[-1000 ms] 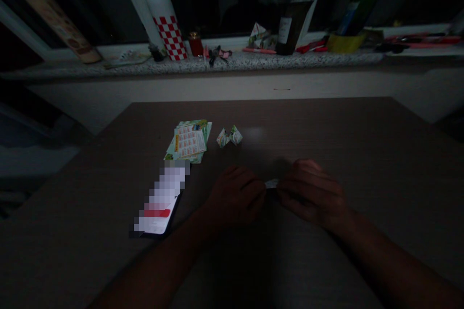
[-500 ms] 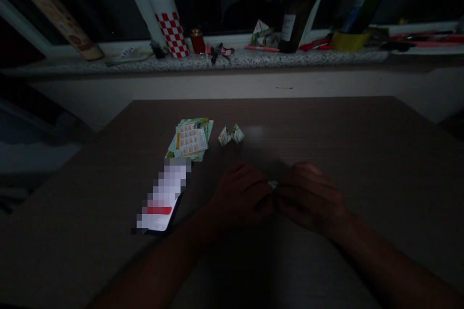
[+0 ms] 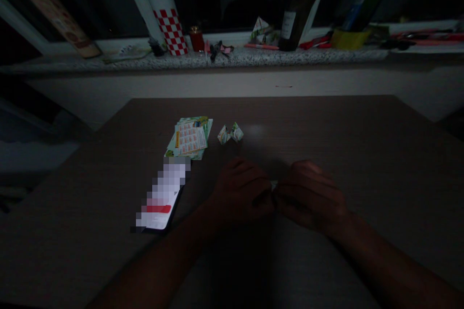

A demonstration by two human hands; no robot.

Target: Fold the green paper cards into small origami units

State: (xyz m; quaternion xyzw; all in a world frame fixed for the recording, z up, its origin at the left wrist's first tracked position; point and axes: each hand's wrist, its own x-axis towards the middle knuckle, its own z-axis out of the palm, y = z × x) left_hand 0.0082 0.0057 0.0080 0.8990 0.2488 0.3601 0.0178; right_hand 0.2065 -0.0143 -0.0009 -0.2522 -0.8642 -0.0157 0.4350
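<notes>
My left hand and my right hand meet over the middle of the table, fingers curled in and fingertips nearly touching. Between them a sliver of pale printed paper shows; the rest of it is hidden by my fingers. Beyond my left hand lie small folded paper pieces, pointed at the ends and printed in green and white. To their left is a stack of printed paper cards. A lit phone, its screen partly blurred out, rests left of my left forearm.
The wooden table reaches a wall below a speckled stone sill. On the sill stand a red-and-white checkered bottle, a red jar, a dark plastic cup and a yellow tape roll.
My fingers have closed in a little over the paper, so less of it shows now. Both hands stay in nearly the same place; the view has shifted slightly.
</notes>
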